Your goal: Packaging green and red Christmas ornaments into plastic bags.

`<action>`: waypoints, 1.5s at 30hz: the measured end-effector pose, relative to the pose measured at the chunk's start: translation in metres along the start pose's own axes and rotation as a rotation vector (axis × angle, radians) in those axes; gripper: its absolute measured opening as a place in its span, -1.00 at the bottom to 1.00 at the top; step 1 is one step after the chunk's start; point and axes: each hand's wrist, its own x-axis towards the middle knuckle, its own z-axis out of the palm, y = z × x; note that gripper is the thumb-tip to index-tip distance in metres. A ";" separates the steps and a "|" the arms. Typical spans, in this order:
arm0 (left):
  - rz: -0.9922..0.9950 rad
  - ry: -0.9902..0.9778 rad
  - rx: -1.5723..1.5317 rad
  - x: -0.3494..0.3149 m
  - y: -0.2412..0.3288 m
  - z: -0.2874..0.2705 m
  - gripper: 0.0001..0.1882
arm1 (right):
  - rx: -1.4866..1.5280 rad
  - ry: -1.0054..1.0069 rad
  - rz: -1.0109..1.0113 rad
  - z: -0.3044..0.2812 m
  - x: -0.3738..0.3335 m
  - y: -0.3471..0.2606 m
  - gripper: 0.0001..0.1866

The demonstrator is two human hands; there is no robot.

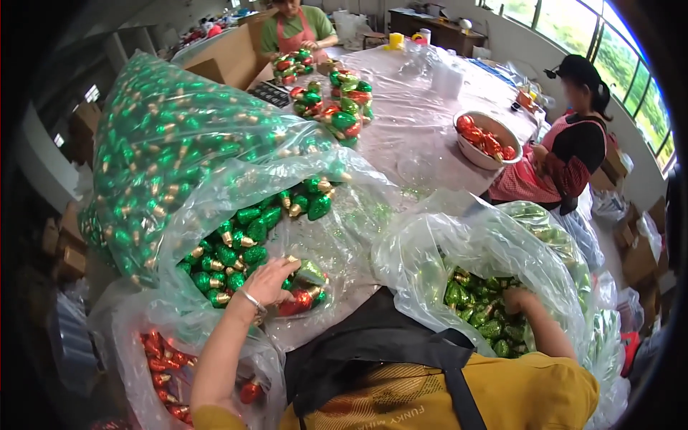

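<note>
Light-bulb-shaped glitter ornaments surround both my hands. My left hand (pixel 266 285), with a bracelet on its wrist, curls its fingers and thumb around the left side of a clear plastic container (pixel 322 309). Red and green ornaments (pixel 297 301) lie inside that container. Just beyond this hand, dark green ornaments with gold caps (pixel 228 256) spill from the mouth of a big clear bag (pixel 179 143). My right hand (pixel 517 299) reaches into another clear bag (pixel 408 251) at the right, among light green ornaments (pixel 487 308) that hide its fingers.
An open bag of red ornaments (pixel 163 365) sits at the lower left. Filled clear containers (pixel 347 107) stand farther along the covered table (pixel 401 93). A white basin (pixel 489 159) holds red ornaments. One person (pixel 297 29) works at the far end, another (pixel 566 136) at the right.
</note>
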 end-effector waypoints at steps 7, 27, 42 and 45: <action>-0.350 0.800 -0.199 -0.109 0.041 -0.020 -0.57 | -0.366 0.313 -0.009 -0.060 -0.018 -0.081 -0.44; -0.955 0.760 0.025 -0.279 0.056 0.189 -0.69 | 0.212 0.019 -0.604 -0.086 0.012 -0.307 -0.73; -0.705 1.007 -0.080 -0.205 0.075 0.018 -0.48 | -0.002 0.737 -1.313 -0.206 0.017 -0.383 -0.72; -0.333 0.974 -0.077 -0.134 0.079 -0.011 -0.47 | -0.112 0.648 -1.390 -0.205 0.030 -0.386 -0.73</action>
